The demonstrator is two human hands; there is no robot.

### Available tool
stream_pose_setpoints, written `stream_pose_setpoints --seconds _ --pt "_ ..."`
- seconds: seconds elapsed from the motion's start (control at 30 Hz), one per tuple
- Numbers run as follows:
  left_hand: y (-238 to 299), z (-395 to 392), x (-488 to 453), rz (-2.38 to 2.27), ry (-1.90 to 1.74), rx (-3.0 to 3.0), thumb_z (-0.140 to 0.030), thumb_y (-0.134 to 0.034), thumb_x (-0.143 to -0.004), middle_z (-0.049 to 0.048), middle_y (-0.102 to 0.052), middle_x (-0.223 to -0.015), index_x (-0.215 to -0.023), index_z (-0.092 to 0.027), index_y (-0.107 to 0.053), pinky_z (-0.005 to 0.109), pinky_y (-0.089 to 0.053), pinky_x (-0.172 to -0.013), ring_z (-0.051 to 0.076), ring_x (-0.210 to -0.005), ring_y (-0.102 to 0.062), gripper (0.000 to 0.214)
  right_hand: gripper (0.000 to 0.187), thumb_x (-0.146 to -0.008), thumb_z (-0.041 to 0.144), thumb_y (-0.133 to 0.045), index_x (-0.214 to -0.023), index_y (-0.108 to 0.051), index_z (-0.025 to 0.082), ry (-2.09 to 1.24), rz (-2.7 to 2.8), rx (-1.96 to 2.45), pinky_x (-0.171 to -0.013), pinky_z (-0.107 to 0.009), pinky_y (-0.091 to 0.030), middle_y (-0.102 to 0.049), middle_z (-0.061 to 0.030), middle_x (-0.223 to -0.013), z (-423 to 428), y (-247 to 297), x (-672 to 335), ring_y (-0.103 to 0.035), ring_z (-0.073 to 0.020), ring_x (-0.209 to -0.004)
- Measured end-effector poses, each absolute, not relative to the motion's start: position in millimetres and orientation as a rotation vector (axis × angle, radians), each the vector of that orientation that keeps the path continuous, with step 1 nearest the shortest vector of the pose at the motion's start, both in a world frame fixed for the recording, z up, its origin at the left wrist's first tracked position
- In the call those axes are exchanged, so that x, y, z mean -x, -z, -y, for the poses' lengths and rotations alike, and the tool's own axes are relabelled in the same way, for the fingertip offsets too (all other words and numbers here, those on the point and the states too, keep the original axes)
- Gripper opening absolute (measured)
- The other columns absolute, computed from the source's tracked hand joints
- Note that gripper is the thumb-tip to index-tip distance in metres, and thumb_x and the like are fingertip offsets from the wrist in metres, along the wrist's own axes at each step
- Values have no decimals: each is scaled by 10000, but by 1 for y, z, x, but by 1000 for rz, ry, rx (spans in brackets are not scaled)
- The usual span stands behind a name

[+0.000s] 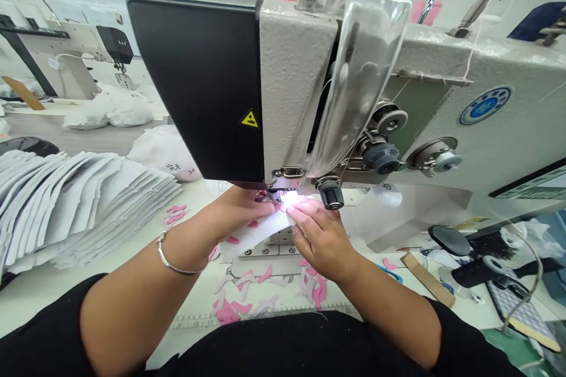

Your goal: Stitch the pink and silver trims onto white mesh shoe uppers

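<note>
Your worktable (124,247) is pale green and carries the sewing machine (300,82). On its L side you have a big stack of white pcs (84,206), fanned out, w/ a few small pink scraps (175,214) just beside. Nr. the front, many pink & greyish offcuts (227,311) lie scattered, and a ruler scale (194,325) runs there. On the R you have a brown strip (428,280) and a black thread spool (474,271).

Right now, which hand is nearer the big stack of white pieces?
Left. The left hand is right of the stack, by the sewing machine; the right hand is farther right.
</note>
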State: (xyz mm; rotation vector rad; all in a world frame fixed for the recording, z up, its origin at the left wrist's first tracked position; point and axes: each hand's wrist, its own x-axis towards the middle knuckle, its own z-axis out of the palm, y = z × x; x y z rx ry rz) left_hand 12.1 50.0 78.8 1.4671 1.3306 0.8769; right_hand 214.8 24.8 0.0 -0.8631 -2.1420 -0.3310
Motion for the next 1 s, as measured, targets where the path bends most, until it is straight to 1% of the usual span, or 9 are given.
stream_pose_setpoints --seconds 0.07,0.13,0.23,0.4,0.63,0.73,0.87,0.93,1.0 --pt "-76 -48 -12 -1290 -864 -1437 -285 -774 -641 10 -591 -620 -826 -190 -741 228 -332 -399 132 -509 -481 211 458 -890 150 -564 -1339 -523 229 309 2140 862 -1022 -456 -436 -685 -81 -1152 -24 1 -215 -593 -255 -1155" --pt "-73 -47 -11 -1229 -854 -1398 -285 -765 -655 5 -576 -602 -795 -188 -727 231 -329 -412 127 -502 -468 175 471 -892 147 -556 -1353 -512 233 295 2138 864 -1015 -450 -441 -685 -76 -1149 -24 2 -215 -598 -252 -1146" --pt "-69 -49 -8 -1192 -856 -1336 -267 -784 -640 12 -585 -602 -720 -180 -703 242 -340 -429 127 -498 -473 144 461 -895 139 -547 -1347 -516 223 283 2136 861 -998 -437 -452 -683 -78 -1152 -25 3 -214 -608 -242 -1120" --pt "-62 -56 -2 -1196 -861 -1213 -286 -839 -594 36 -628 -665 -753 -177 -712 252 -369 -443 152 -533 -534 231 436 -898 136 -538 -1325 -533 224 279 2141 875 -1000 -438 -446 -681 -78 -1153 -25 2 -212 -605 -239 -1114" --pt "-52 -63 1 -1160 -891 -1175 -248 -853 -542 18 -596 -585 -697 -176 -705 235 -347 -404 148 -506 -527 226 427 -897 141 -532 -1316 -538 219 275 2140 879 -978 -426 -454 -682 -75 -1153 -24 1 -212 -618 -227 -1083" --pt "-52 -63 1 -1151 -879 -1159 -254 -846 -542 16 -587 -572 -708 -173 -710 244 -369 -404 159 -511 -533 229 404 -897 142 -527 -1294 -553 211 280 2141 887 -987 -433 -447 -694 -70 -1125 -23 0 -212 -624 -229 -1071" --pt "-56 -63 0 -1121 -844 -1153 -236 -847 -558 10 -572 -570 -652 -178 -691 245 -365 -411 133 -492 -500 191 398 -901 145 -527 -1291 -560 217 289 2138 895 -975 -423 -453 -694 -71 -1120 -24 -1 -211 -627 -227 -1063" --pt "-57 -64 0 -1078 -823 -1153 -240 -852 -564 18 -594 -593 -648 -184 -694 255 -387 -434 143 -517 -522 188 399 -902 147 -528 -1291 -562 232 285 2140 913 -984 -425 -448 -693 -67 -1117 -25 -1 -211 -627 -226 -1058" --pt "-56 -66 1 -1042 -802 -1174 -260 -853 -575 37 -636 -656 -690 -186 -715 276 -431 -482 168 -573 -566 195 403 -899 143 -529 -1289 -561 238 274 2141 920 -998 -430 -439 -692 -64 -1118 -25 0 -212 -624 -224 -1058"
